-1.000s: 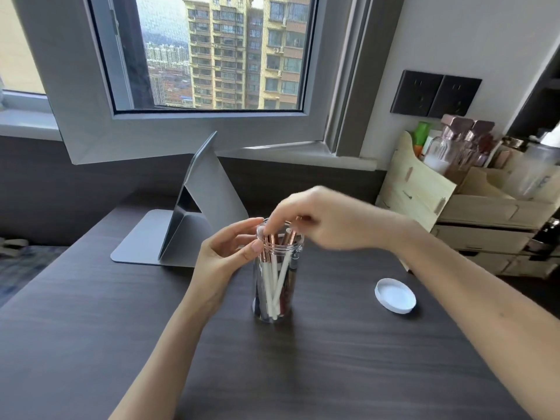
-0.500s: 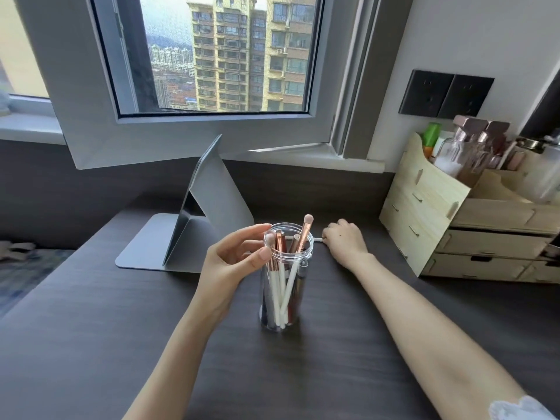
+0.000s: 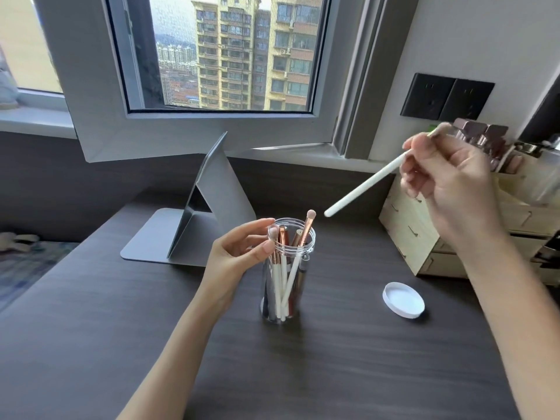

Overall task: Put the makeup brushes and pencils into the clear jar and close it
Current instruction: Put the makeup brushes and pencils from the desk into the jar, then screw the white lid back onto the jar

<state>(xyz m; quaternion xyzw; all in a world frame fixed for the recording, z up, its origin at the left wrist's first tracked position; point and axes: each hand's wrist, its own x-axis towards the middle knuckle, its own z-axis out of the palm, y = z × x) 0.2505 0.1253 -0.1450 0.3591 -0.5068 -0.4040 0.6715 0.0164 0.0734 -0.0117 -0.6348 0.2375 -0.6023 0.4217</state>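
Note:
The clear jar (image 3: pixel 298 237) stands upright and lidless at the middle of the dark desk, with several white-handled, rose-gold brushes and pencils (image 3: pixel 291 268) standing in it. My left hand (image 3: pixel 236 253) holds the jar's rim from the left with thumb and fingers. My right hand (image 3: pixel 445 177) is raised at the upper right and grips a white-handled makeup brush (image 3: pixel 363 186) near its bristle end; the handle tip points down-left and hangs just above and right of the jar's mouth. The white lid (image 3: pixel 403 299) lies on the desk to the jar's right.
A grey folding mirror stand (image 3: pixel 194 234) sits behind and left of the jar. A wooden drawer organiser (image 3: pixel 424 237) with bottles stands at the right against the wall. The dark desk (image 3: pixel 333 374) stretches toward me. An open window frame (image 3: pixel 212 128) overhangs the back.
My right hand reached down to the desk behind the jar, then rose up and right with a white-handled brush. My left hand stayed on the jar.

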